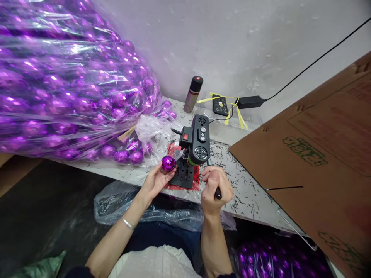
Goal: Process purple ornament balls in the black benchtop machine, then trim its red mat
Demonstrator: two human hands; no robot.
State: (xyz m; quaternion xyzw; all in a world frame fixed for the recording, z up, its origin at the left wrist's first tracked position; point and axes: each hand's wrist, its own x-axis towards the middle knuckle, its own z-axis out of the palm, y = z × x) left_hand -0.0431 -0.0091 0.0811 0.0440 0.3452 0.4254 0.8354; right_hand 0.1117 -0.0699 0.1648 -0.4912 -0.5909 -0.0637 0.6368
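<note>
Seeing metallic purple, mirror-tile faceted ball [168, 163]. Machine [199, 139] black, red switch [186, 136], green band. Mat [196, 178] red. Table [246, 195] off-white, dark-speckled. Ribbon [241, 117] yellow. Carton [315, 154] brown, green print.

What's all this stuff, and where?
ball: one, purple, held
other balls: many, purple, left, lower right
plastic: several, clear, left, front
machine: one, black, table centre
sheet: one, red, under machine
bottle: one, dark, back
power adapter: one, black, back
flat object: one, black, beside adapter
strips: several, yellow, near adapter
cardboard box: one, brown, right
thin bits: many, dark, tabletop
table: one, white, middle
wall: one, grey, back
bag: one, green, lower left
left hand: one, holding ball
right hand: one, gripping handle
</note>
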